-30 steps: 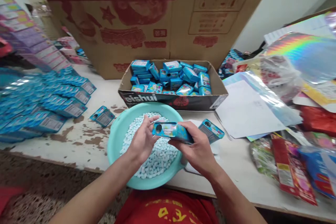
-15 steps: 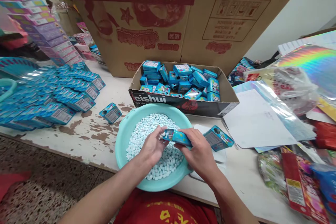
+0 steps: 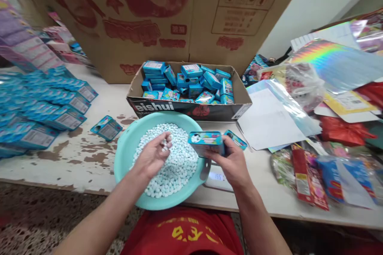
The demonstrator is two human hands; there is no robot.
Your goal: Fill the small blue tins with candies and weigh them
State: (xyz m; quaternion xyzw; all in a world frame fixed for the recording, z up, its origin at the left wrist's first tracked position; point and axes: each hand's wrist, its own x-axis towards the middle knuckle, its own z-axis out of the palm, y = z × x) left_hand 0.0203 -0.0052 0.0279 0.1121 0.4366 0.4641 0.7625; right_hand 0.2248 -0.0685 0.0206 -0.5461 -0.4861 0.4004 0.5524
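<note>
1. Scuffed bench [image 3: 74,167], mint basin [image 3: 122,171] on it.
2. Right hand [image 3: 235,163]: fingers grip the blue box [image 3: 206,140], its length crosswise, holed end toward the left hand [image 3: 151,157].
3. Left fingers half-curl over pellets [image 3: 176,167] (any pinched? can't tell).

Carton [image 3: 203,12] standing at the back, red print showing. Purple-pink boxes [image 3: 26,44] stacking up at far left. On the right, white paper [image 3: 266,123] lying near a clear bag [image 3: 305,83]; rainbow film [image 3: 338,63] spreading behind. Red bag [image 3: 344,129] sitting nearer; red packet [image 3: 302,175] resting beside blue packet [image 3: 330,171]. Speckled floor [image 3: 30,207] showing below left.
</note>
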